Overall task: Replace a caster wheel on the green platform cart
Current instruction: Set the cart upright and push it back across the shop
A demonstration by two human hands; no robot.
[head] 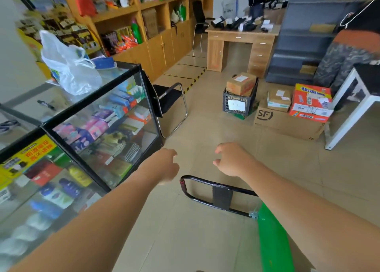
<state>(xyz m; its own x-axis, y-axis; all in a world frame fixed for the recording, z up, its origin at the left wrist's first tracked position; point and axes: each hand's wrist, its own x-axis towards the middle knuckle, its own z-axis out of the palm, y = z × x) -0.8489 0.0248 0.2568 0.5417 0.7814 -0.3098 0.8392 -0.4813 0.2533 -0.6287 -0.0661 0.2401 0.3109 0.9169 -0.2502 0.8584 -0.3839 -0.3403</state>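
Hands empty, fingers loosely curled: my left hand (pixel 167 164) and right hand (pixel 232 160) hover above the green platform cart (pixel 273 241)'s black handle (pixel 222 197). Unheld, the seemingly tilted cart could topple.

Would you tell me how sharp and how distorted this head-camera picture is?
Head view: wide-angle distortion bends the glass display case and tilts the wooden shelves; blur softens the left hand and the green cart deck; lighting even, without hard shadows.
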